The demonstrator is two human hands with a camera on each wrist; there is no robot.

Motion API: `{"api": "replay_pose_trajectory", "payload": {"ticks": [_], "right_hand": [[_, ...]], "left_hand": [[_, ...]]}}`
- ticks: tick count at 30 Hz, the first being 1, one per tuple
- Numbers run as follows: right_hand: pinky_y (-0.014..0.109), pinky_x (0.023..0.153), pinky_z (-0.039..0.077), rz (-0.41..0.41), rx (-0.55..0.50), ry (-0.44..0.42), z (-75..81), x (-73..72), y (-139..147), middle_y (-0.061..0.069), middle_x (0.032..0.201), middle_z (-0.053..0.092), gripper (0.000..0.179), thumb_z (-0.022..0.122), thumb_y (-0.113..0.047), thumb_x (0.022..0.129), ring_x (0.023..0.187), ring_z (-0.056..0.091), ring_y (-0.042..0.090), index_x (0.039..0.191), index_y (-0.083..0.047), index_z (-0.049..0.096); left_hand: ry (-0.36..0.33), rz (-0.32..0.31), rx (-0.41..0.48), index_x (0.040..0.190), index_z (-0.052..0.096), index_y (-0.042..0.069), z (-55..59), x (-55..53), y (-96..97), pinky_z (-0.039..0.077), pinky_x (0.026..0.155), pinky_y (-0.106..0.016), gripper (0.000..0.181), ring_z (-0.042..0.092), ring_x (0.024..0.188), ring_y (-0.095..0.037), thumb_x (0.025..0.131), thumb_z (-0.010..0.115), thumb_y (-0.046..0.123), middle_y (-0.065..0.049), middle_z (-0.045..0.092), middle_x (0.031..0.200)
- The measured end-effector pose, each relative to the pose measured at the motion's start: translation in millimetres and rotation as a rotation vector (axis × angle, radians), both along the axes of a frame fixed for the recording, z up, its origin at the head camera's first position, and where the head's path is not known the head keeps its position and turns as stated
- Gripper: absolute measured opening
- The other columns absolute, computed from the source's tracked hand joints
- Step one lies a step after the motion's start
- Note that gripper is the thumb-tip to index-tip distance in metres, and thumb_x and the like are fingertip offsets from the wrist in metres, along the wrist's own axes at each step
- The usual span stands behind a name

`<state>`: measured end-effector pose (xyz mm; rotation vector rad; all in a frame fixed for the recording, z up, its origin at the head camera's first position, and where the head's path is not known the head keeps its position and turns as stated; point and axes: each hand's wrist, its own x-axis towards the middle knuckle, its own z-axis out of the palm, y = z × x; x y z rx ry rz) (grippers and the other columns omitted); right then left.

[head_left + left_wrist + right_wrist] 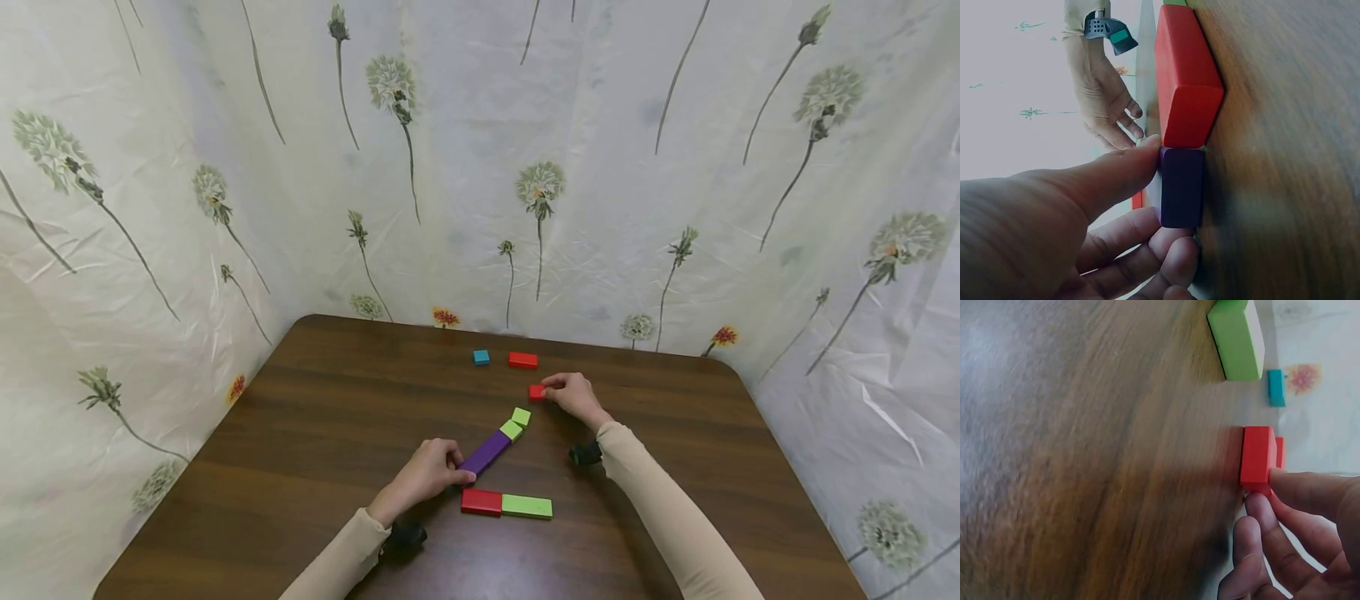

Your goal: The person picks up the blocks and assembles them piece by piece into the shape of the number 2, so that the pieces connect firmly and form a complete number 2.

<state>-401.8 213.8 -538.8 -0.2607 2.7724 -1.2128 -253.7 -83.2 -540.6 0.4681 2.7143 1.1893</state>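
My left hand (pixel 427 475) pinches the near end of a long purple block (pixel 486 452) between thumb and fingers. In the left wrist view that purple block (pixel 1182 187) touches a red block (pixel 1190 81). Two small green blocks (pixel 512 430) continue from its far end, the outer one turned at an angle. Farther back, my right hand (pixel 576 395) pinches a small red block (pixel 536 392) at its right side; the right wrist view shows this red block (pixel 1257 458) at the thumb and fingertips. Nearer me, a red block (pixel 482 502) and a longer green block (pixel 527 507) lie end to end.
Toward the back edge of the brown wooden table (pixel 360 383) lie a small blue block (pixel 482 357) and a red block (pixel 522 360). A flower-patterned curtain (pixel 465 167) hangs behind and beside the table. Each wrist carries a dark camera.
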Motion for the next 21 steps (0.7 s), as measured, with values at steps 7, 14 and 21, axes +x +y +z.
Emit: {"api": "replay_pose_trajectory", "payload": {"ticks": [7, 14, 21], "right_hand": [[0.03, 0.066, 0.047, 0.036, -0.004, 0.049, 2.0, 4.2, -4.8, 0.012, 0.1, 0.07, 0.022, 0.066, -0.016, 0.089, 0.077, 0.059, 0.018, 0.108, -0.006, 0.072], [0.03, 0.074, 0.047, 0.02, 0.059, 0.025, -0.6, 1.9, -11.6, 0.012, 0.113, 0.069, 0.023, 0.066, -0.018, 0.091, 0.091, 0.059, 0.021, 0.111, -0.01, 0.072], [0.029, 0.074, 0.046, 0.042, 0.063, 0.032, -0.8, 2.4, -16.0, 0.011, 0.113, 0.069, 0.023, 0.067, -0.018, 0.09, 0.091, 0.058, 0.02, 0.111, -0.01, 0.072]], "left_hand": [[-0.003, 0.006, -0.005, 0.082, 0.065, 0.008, -1.0, -0.6, -0.3, 0.038, 0.052, -0.022, 0.025, 0.047, 0.06, -0.009, 0.08, 0.079, 0.029, 0.003, 0.057, 0.07], [-0.017, 0.009, -0.002, 0.082, 0.065, 0.009, -1.7, -1.1, -0.7, 0.039, 0.052, -0.022, 0.025, 0.047, 0.06, -0.009, 0.08, 0.079, 0.029, 0.003, 0.056, 0.07], [-0.007, 0.01, -0.001, 0.081, 0.064, 0.008, -0.7, -1.2, -1.0, 0.038, 0.052, -0.022, 0.025, 0.046, 0.06, -0.009, 0.08, 0.079, 0.028, 0.002, 0.055, 0.069]]}}
